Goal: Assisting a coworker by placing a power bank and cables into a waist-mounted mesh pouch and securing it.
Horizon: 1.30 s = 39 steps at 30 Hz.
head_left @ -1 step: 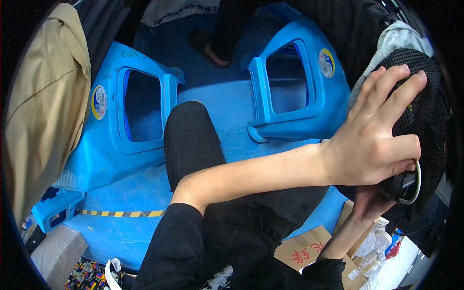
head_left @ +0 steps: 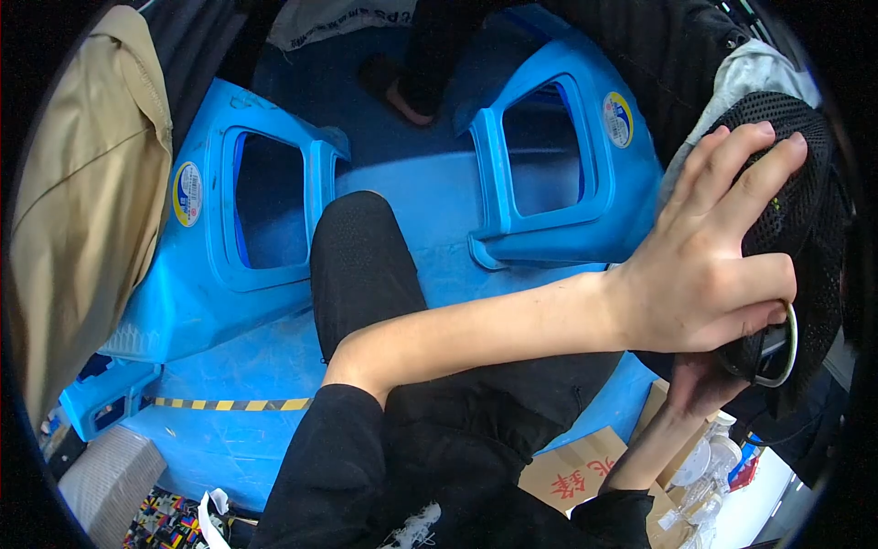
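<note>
My left hand (head_left: 704, 247) reaches across to the far right, its arm stretched over my lap. Three of its fingers lie spread on a rounded black mesh piece (head_left: 777, 119), while the lower fingers curl at its near edge. By these curled fingers shows a thin, pale curved rim (head_left: 790, 352) with a dark, shiny part inside. I cannot make out what the whole mesh thing is. Below, my right hand (head_left: 700, 382) comes up under the left one and touches the dark thing from beneath. Its fingers are hidden.
Blue plastic stools stand at the left (head_left: 206, 238) and the right (head_left: 585, 156) on a blue floor (head_left: 439, 220). Tan cloth (head_left: 91, 201) hangs far left. Another person's foot (head_left: 409, 105) is ahead. A cardboard box (head_left: 572, 467) and clear plastic cups (head_left: 709, 467) lie lower right.
</note>
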Motion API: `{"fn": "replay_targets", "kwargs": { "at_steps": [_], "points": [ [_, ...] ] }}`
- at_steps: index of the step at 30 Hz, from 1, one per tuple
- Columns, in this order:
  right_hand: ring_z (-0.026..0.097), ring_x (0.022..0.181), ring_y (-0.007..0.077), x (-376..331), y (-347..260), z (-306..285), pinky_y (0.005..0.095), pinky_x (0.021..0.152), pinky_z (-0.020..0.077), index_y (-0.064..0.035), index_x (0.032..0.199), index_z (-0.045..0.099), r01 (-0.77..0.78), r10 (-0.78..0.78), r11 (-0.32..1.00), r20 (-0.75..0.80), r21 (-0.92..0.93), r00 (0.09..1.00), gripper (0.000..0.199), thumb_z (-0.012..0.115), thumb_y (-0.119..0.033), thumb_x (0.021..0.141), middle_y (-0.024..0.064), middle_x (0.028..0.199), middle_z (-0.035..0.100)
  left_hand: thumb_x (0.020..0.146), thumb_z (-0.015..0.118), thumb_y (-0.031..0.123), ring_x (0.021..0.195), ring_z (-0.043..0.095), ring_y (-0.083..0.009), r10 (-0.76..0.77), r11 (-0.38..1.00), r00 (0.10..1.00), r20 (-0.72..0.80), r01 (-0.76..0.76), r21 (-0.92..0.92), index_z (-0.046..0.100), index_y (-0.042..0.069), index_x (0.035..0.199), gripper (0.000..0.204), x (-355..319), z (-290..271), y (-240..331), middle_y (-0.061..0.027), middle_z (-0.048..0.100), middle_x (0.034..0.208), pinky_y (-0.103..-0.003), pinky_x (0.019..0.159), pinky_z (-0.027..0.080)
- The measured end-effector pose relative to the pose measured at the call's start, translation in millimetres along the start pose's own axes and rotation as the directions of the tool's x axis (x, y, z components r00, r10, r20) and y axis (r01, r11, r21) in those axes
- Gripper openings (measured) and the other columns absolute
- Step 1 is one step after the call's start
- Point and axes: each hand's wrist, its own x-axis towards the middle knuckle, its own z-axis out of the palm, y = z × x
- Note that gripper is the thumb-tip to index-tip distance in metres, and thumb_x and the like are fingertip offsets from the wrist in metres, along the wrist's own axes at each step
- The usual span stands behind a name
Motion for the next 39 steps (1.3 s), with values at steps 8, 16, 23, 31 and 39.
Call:
{"fn": "replay_targets", "kwargs": {
  "at_steps": [8,16,23,31,39],
  "points": [
    [0.03,0.142,0.0265,-1.0,10.7,14.9,0.0478,0.121,0.0185,-0.0154,0.15,0.032,0.17,-0.217,0.94,-0.131,-0.297,0.967,0.085,0.073,-0.045,0.082,0.0071,0.156,0.03,0.062,0.073,0.019,0.136,0.026,-0.0519,-0.133,0.984,0.99,-0.042,0.127,-0.128,0.071,0.018,0.075,0.013,5.2,-0.6,9.1,-0.0301,0.036,0.146,-0.058,0.112,0.018],
    [0.031,0.141,0.0261,-1.7,7.2,11.2,0.0471,0.12,0.0199,-0.0147,0.151,0.031,0.135,-0.141,0.927,0.006,-0.35,0.99,0.086,0.072,-0.047,0.082,0.0067,0.156,0.03,0.06,0.073,0.02,0.136,0.027,-0.0506,-0.136,0.985,0.99,-0.033,0.132,-0.108,0.072,0.018,0.072,0.013,5.1,-0.6,6.6,-0.0291,0.037,0.146,-0.057,0.112,0.019],
    [0.028,0.143,0.0254,-2.0,3.3,0.3,0.0482,0.12,0.0188,-0.0143,0.152,0.028,0.126,-0.108,0.937,0.073,-0.326,0.991,0.091,0.072,-0.051,0.081,0.0057,0.157,0.029,0.059,0.073,0.019,0.136,0.029,-0.0487,-0.145,0.984,0.989,-0.035,0.14,-0.114,0.072,0.017,0.071,0.012,3.9,-0.7,7.9,-0.0288,0.038,0.145,-0.055,0.112,0.02],
    [0.034,0.14,0.0223,1.1,13.2,6.0,0.0419,0.117,0.0268,-0.0177,0.151,0.033,0.08,-0.059,0.984,0.132,-0.158,0.99,0.076,0.071,-0.034,0.087,0.0029,0.154,0.033,0.058,0.073,0.018,0.134,0.031,-0.0483,-0.136,0.984,0.987,-0.082,0.124,-0.13,0.072,0.016,0.07,0.013,2.3,-7.2,3.8,-0.0284,0.04,0.143,-0.054,0.111,0.023],
    [0.035,0.14,0.0244,-2.6,19.4,38.5,0.0467,0.118,0.0253,-0.0138,0.149,0.034,0.039,-0.207,0.896,-0.338,-0.443,0.918,0.075,0.055,-0.057,0.091,0.0083,0.152,0.037,0.057,0.073,0.017,0.134,0.032,-0.0475,-0.179,0.977,0.979,0.095,0.188,-0.095,0.073,0.017,0.076,0.019,9.3,-10.9,6.9,-0.0262,0.039,0.145,-0.053,0.11,0.024]
  ]
}}
